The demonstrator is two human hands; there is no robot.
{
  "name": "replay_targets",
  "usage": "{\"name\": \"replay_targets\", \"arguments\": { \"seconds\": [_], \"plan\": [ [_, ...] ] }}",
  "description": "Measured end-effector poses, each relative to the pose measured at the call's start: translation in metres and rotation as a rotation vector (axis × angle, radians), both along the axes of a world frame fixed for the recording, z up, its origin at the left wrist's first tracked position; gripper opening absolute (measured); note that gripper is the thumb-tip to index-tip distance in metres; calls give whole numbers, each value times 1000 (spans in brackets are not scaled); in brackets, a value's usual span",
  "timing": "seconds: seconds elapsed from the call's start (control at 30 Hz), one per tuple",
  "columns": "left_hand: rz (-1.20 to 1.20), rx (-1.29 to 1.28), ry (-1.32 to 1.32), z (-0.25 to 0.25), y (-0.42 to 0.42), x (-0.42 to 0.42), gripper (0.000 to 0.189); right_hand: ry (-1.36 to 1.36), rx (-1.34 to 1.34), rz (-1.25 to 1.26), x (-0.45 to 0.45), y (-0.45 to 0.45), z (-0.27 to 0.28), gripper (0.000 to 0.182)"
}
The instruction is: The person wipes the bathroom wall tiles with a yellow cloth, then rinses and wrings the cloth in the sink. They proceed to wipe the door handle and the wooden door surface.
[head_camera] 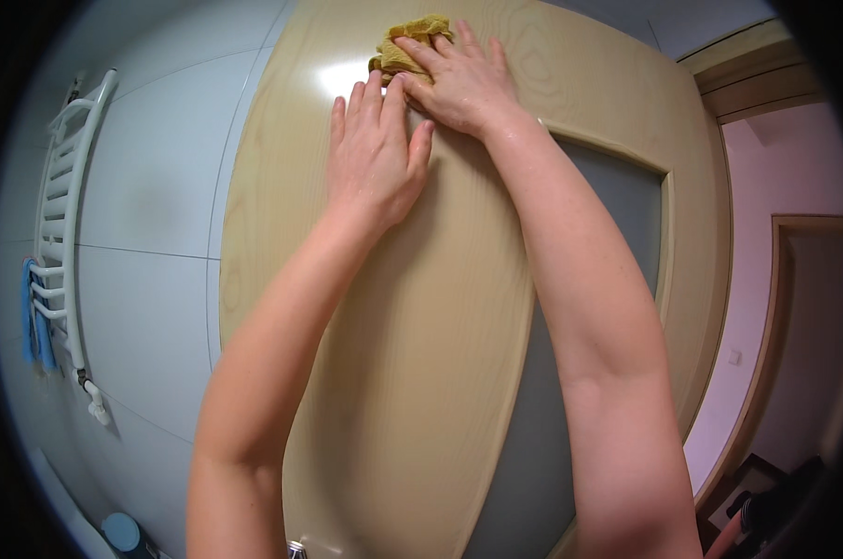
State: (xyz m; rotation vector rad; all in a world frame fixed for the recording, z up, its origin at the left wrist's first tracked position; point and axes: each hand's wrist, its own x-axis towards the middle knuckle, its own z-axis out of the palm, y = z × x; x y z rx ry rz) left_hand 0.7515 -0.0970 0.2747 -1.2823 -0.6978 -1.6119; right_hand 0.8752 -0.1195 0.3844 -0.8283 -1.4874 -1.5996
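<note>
A crumpled yellow cloth (416, 31) lies against the upper part of a light wood door (421, 363). Spread over its right side, my right hand (463, 80) presses it to the door. My left hand (372, 150) rests flat on the wood just below and to the left, fingers extended and holding nothing; its fingertips come close to the cloth's lower edge. Both hands look wet. To the right, a frosted glass panel (617, 195) is set into the door, partly hidden behind my right forearm.
A white towel radiator (79, 209) with a blue cloth (33, 314) hangs on the tiled wall at left. Low at left stands a container with a blue lid (121, 531). A metal fitting (296, 550) shows at the bottom. Beyond the door frame are another doorway (778, 300) and a wall switch (735, 358).
</note>
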Motion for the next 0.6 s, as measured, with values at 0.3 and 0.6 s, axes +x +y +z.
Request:
{"name": "replay_targets", "arguments": {
  "seconds": [0.3,0.6],
  "plan": [
    [131,-7,275,48,8,25,61,998,176,-238,223,-21,54,67],
    [144,-18,255,48,11,35,60,326,9,2,35,-15,72,57]
  ]
}}
